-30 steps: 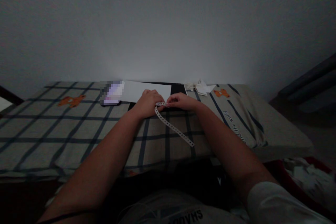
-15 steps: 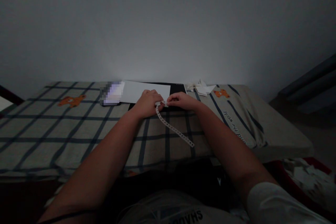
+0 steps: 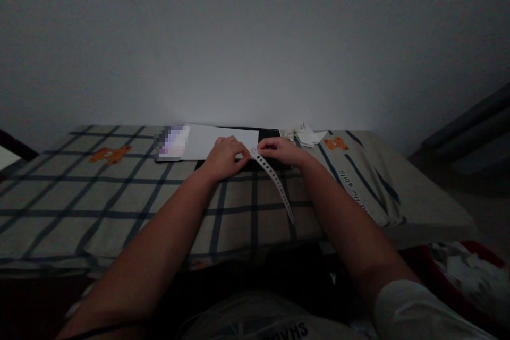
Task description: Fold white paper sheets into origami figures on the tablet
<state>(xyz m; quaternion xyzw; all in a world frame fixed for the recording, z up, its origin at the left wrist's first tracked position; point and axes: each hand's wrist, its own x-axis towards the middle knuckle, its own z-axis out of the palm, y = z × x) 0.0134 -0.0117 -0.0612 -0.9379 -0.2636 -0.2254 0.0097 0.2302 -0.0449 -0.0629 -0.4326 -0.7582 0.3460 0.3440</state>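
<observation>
A narrow white strip with a row of dark holes (image 3: 278, 183) runs from between my hands down toward the front of the checked cloth, curving to the right. My left hand (image 3: 226, 158) pinches the upper end of the strip from the left, thumb and index finger together. Close beside it, my right hand (image 3: 280, 151) is closed on the same end from the right. Behind my hands lies a white sheet (image 3: 217, 141) on top of a black flat item (image 3: 269, 136).
A phone-like item with a blurred screen (image 3: 172, 143) lies left of the sheet. Crumpled white paper scraps (image 3: 306, 135) sit at the right, near the wall (image 3: 255, 42). A red container (image 3: 482, 249) holding white scraps stands at lower right.
The hanging strip has shifted: its upper part now leaves from between my hands, nearer the right one, instead of from under my left fingers. Its holes show more broadly. My hands have barely moved.
</observation>
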